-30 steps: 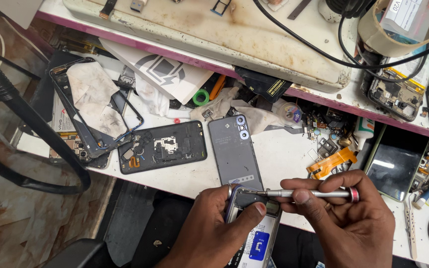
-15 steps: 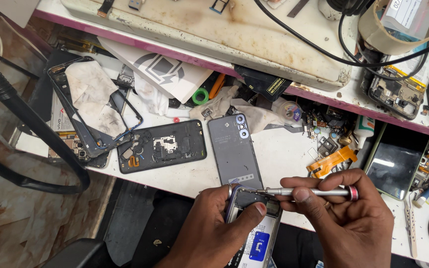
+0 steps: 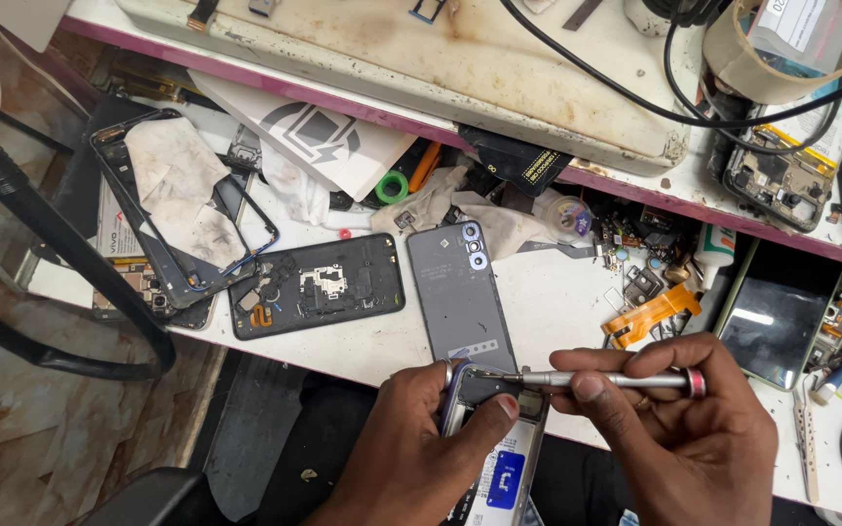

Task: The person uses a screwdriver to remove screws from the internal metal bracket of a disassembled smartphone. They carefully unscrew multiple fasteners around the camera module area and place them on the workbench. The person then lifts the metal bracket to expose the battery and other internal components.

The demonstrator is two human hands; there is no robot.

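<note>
Head view: the left hand (image 3: 421,448) holds an opened phone (image 3: 494,438) at the near edge of the bench (image 3: 557,302), its grip pressed around the phone's top end, thumb lying across the exposed inside. The phone's lower end runs out of the bottom of the picture, and the hand hides its left side. The right hand (image 3: 684,438) pinches a slim metal screwdriver (image 3: 596,380) between thumb and fingers, grip closed on the shaft; the tip meets the phone's upper corner, though the exact screw is too small to make out. The wrist is cut off at the bottom edge.

Just beyond the hands one grey back cover (image 3: 462,292) lies flat. To its left lies one dark phone body (image 3: 316,297), open side up, and farther left one empty phone frame (image 3: 182,209) with a crumpled cloth on it. One orange flex cable (image 3: 650,317) lies near the right hand. One roll of tape (image 3: 782,49) sits on the upper shelf. Small parts behind the cover are too cluttered to count.
</note>
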